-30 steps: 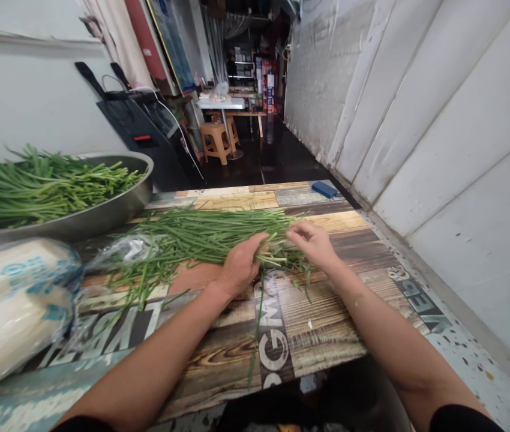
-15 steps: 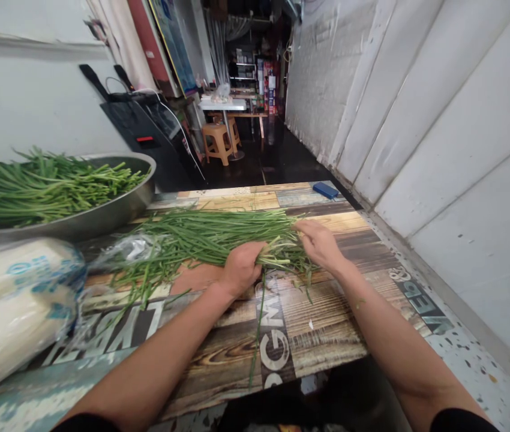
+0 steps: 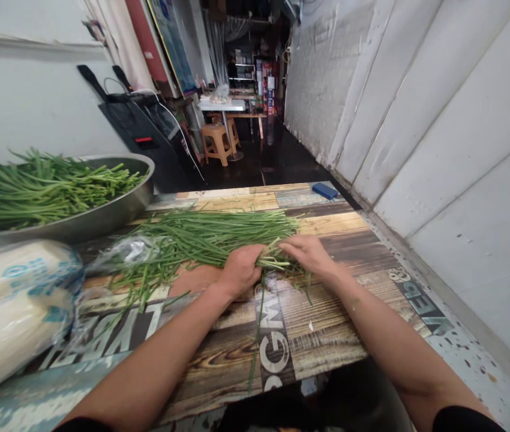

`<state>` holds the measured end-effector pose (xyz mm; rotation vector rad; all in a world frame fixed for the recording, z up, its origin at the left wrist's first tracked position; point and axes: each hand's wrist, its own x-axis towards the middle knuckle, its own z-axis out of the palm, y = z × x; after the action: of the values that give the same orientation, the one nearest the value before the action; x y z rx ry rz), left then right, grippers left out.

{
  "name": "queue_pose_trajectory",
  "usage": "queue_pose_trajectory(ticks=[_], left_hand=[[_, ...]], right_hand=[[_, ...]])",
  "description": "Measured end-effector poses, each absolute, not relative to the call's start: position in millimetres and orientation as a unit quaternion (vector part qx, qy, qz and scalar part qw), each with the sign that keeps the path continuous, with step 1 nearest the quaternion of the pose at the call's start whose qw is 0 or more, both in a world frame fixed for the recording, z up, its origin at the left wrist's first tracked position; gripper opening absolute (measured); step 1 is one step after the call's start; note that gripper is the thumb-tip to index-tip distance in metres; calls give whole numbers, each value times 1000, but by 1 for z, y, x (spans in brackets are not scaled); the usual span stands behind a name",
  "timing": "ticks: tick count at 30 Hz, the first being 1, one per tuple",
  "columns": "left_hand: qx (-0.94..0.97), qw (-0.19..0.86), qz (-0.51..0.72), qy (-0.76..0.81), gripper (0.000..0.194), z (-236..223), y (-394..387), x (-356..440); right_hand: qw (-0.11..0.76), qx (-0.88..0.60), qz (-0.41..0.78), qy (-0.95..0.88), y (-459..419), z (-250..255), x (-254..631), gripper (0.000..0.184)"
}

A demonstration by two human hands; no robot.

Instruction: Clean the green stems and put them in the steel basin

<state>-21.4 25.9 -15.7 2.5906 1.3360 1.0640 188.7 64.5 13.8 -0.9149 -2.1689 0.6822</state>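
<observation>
My left hand (image 3: pixel 243 269) is closed around a small bunch of garlic chives (image 3: pixel 273 259), whose pale stem ends stick out to the right. At those ends, my right hand (image 3: pixel 308 252) has its fingers pinched together on the stems; its fingertips are partly hidden. A larger heap of garlic chives (image 3: pixel 219 231) lies behind the hands, leaves pointing left. Loose trimmings lie below the right hand, and a single long leaf (image 3: pixel 257 336) hangs toward the front edge.
A steel basin (image 3: pixel 140 186) full of garlic chives stands at the left. In front of it lie plastic-wrapped white packages (image 3: pixel 16 306). A crumpled clear plastic bag (image 3: pixel 135 249) touches the heap. A blue box (image 3: pixel 324 191) sits at the table's far right corner. White wall panels (image 3: pixel 453 120) run along the right.
My right hand has moved left and slightly down, from the ends of the larger heap to the stem ends of the bunch in my left hand. The left hand stays in place.
</observation>
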Motion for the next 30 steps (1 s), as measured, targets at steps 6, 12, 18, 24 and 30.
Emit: queue_pose_trajectory(ticks=[6, 12, 18, 24, 30], left_hand=[[823, 16, 332, 462, 31, -16, 24, -24], [834, 6, 316, 452, 32, -16, 24, -22], [849, 2, 296, 437, 33, -17, 27, -24], [846, 5, 303, 439, 34, -17, 30, -24], [836, 4, 298, 461, 32, -16, 27, -26]], right_hand=[[458, -536, 260, -660, 81, 18, 211, 53], [355, -362, 191, -841, 68, 17, 195, 42], [269, -306, 165, -898, 67, 9, 183, 41], [311, -351, 304, -829, 78, 18, 206, 38], [403, -466, 289, -732, 83, 22, 219, 45]])
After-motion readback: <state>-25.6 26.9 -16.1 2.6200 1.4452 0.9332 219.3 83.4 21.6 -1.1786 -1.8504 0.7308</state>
